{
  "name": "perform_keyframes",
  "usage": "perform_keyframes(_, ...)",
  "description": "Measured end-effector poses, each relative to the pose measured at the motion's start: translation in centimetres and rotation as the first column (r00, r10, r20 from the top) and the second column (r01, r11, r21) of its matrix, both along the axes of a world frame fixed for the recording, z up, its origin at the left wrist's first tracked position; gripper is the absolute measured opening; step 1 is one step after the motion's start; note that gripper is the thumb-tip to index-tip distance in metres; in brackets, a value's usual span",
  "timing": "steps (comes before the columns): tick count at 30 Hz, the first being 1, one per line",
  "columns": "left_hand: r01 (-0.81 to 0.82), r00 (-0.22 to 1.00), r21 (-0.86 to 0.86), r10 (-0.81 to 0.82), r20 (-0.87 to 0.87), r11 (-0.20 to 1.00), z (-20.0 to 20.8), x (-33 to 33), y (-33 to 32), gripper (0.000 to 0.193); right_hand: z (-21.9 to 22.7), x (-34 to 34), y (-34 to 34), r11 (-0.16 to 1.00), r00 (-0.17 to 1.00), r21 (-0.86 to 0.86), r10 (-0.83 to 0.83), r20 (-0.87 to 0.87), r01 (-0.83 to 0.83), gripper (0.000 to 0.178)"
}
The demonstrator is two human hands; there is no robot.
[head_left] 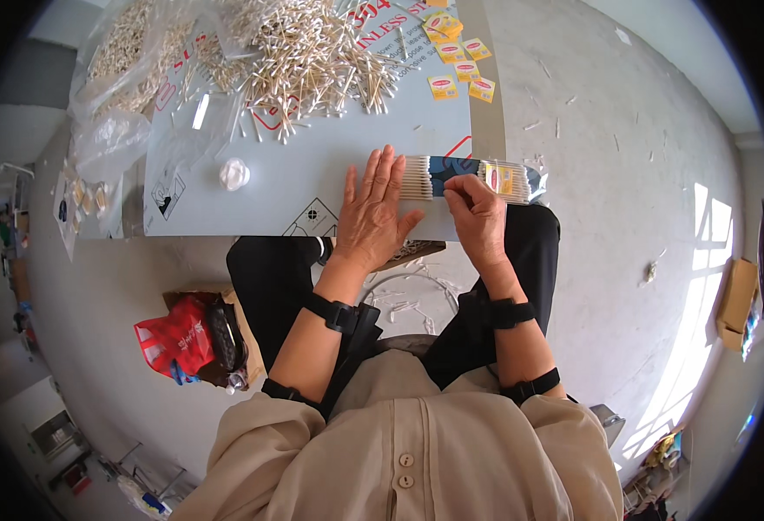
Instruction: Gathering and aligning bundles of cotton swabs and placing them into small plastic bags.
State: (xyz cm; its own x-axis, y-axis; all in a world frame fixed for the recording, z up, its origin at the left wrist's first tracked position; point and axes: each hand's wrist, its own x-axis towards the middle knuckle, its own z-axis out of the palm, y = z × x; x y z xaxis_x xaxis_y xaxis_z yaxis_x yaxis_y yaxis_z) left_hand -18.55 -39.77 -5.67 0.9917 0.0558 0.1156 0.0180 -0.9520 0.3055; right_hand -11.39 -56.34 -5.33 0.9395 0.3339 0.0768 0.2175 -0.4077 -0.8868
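Resting left grip flat and splayed on the counter, maybe to steady wrapped cotton buds just right of it. Pinching right grip together by the blue wrap; cannot tell on what. Having loose buds piled beyond left grip, perhaps for easy reach.

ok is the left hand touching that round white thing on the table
Apart: the head view shows a stretch of grey tabletop between the left hand and the round white thing.

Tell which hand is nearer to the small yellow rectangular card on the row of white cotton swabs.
Right. The right hand is close by the card, at its lower left; the left hand is farther left.
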Motion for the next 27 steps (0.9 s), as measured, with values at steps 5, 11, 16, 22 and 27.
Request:
perform_keyframes(5,-0.004,0.999,0.016,0.005,-0.052,1.0,-0.6,-0.2,-0.5,0.083,-0.3,-1.7,1.0,0.995,0.992,-0.099,-0.002,0.124,0.015,0.007)
perform_keyframes(11,0.001,0.998,0.021,0.0,-0.056,1.0,-0.7,-0.1,-0.5,0.083,-0.6,-1.7,1.4,0.982,0.979,-0.188,0.009,0.202,0.029,0.008)
perform_keyframes(16,-0.009,0.998,0.006,0.009,-0.054,1.0,-0.7,-0.2,-0.6,0.083,-0.7,-1.8,1.5,0.976,0.965,-0.217,0.04,0.258,0.017,0.006)
perform_keyframes(22,-0.009,0.997,-0.008,0.009,-0.082,1.0,-0.5,-0.1,-0.6,0.082,-0.9,-1.9,1.8,0.974,0.975,-0.219,-0.007,0.223,0.057,0.011)
perform_keyframes(27,-0.01,0.997,-0.007,0.01,-0.074,1.0,-0.4,-0.1,-0.6,0.082,-1.1,-1.8,1.8,0.969,0.971,-0.241,-0.001,0.241,0.061,0.012)
